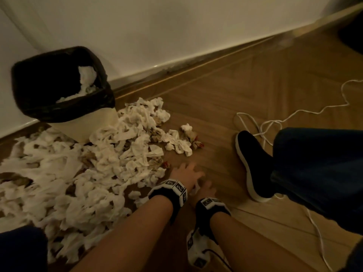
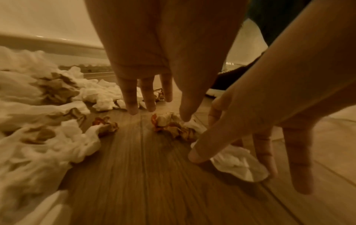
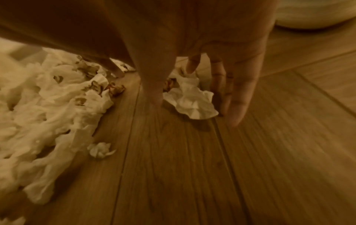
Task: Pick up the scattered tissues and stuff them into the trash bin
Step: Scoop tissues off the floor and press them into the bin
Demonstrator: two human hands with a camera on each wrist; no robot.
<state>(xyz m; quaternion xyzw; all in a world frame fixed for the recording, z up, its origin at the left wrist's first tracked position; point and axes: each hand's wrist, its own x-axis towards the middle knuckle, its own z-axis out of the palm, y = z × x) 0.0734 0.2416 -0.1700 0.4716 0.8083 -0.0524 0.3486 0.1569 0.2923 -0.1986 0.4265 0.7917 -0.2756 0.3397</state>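
Observation:
A trash bin [image 1: 94, 122] with a black liner [image 1: 39, 107] stands by the wall at the upper left, with white tissues inside [image 1: 86, 75]. A large pile of scattered tissues [image 1: 74, 173] covers the floor in front of it. My right hand [image 1: 206, 187] [image 3: 192, 106] reaches down over one crumpled white tissue [image 3: 192, 100] [image 2: 237, 162]; thumb on one side, straight fingers on the other, not closed on it. My left hand [image 1: 186, 170] [image 2: 159, 114] hovers just beside it with straight fingers, over a small brown-stained crumpled tissue [image 2: 169, 124], holding nothing.
A foot in a black shoe with a white sole [image 1: 253, 163] and a dark blue trouser leg [image 1: 318, 169] are to the right. A white cord [image 1: 275, 122] loops over the wooden floor [image 1: 225, 95] behind the shoe. The white wall [image 1: 176, 36] runs along the back.

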